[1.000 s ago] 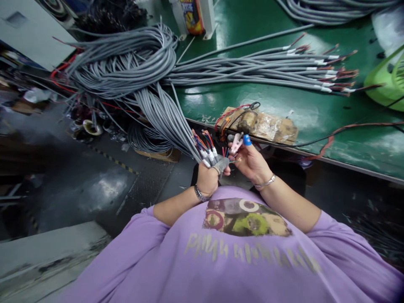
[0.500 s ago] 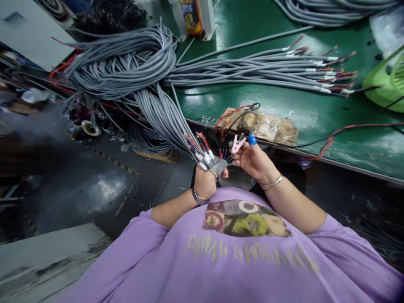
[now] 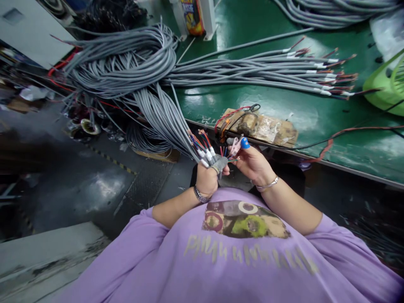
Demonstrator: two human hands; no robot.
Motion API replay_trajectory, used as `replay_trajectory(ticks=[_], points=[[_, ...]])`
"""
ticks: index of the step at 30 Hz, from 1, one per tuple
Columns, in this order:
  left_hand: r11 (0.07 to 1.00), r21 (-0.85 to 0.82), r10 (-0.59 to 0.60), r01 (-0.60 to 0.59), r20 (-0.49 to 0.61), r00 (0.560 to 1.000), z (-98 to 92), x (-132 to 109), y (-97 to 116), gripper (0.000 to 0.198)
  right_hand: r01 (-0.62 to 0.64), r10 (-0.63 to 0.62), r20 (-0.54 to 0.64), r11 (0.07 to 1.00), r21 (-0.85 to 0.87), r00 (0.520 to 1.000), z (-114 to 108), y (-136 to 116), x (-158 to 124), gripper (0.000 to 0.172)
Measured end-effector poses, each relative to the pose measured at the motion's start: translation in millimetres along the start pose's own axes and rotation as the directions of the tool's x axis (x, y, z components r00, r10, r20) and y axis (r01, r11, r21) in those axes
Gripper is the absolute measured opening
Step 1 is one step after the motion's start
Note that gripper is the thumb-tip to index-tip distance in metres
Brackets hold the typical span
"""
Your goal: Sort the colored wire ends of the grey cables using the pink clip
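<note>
My left hand (image 3: 207, 179) is closed around a bunch of grey cables (image 3: 212, 159) at their stripped ends. Its thumb wears a grey cover. White bands and thin coloured wires with bare copper tips (image 3: 205, 139) stick up above the fist. One cable's fanned-out wires (image 3: 232, 159) point right, beside my right hand (image 3: 254, 162). Between that hand's thumb and fingers is a small pale pink clip-like tool (image 3: 236, 145). A blue cover wraps the thumb tip, which presses on the tool. The other fingers are partly hidden behind it.
A large coil of grey cable (image 3: 126, 63) lies on the green bench (image 3: 252, 17), its banded ends (image 3: 331, 78) stretching right. A worn wooden block (image 3: 274, 130) with wires sits at the bench edge. On the right stands a green plastic basket (image 3: 383, 86).
My right thumb has come down onto the pink tool, whose spread arms are now closer together. The right hand has shifted slightly left; my left hand keeps its hold on the cables.
</note>
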State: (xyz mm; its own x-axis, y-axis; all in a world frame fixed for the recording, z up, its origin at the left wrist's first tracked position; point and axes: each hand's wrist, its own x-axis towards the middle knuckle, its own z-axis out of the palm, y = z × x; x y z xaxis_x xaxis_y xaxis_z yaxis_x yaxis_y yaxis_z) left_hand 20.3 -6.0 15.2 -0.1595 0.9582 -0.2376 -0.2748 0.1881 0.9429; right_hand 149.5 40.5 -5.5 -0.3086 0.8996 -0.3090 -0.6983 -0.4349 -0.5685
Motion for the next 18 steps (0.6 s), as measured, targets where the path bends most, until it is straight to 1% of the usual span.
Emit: replay_trajectory(ticks=[6, 11, 14, 18], points=[[1.0, 0.029, -0.002, 0.001, 0.035, 0.999, -1.2, -0.4, -2.7, 0.03, 0.007, -0.007, -0.03, 1.0, 0.014, 1.0, -3.3, 2.7, 1.8, 0.036], [1.0, 0.012, 0.015, -0.016, 0.059, 0.998, -3.4, -2.3, -3.8, 0.025, -0.001, 0.002, -0.035, 1.0, 0.029, 0.999, -1.5, 2.6, -1.9, 0.034], [1.0, -0.003, 0.03, -0.03, 0.063, 0.998, -6.3, -4.6, -3.4, 0.024, -0.032, 0.032, -0.02, 0.999, 0.016, 0.999, -3.8, 0.0, -4.3, 0.043], [0.998, -0.036, 0.061, -0.059, 0.055, 0.997, -9.4, -7.3, -0.4, 0.027, -0.097, 0.098, 0.016, 0.992, -0.075, 0.995, -7.8, -4.7, -4.0, 0.059]])
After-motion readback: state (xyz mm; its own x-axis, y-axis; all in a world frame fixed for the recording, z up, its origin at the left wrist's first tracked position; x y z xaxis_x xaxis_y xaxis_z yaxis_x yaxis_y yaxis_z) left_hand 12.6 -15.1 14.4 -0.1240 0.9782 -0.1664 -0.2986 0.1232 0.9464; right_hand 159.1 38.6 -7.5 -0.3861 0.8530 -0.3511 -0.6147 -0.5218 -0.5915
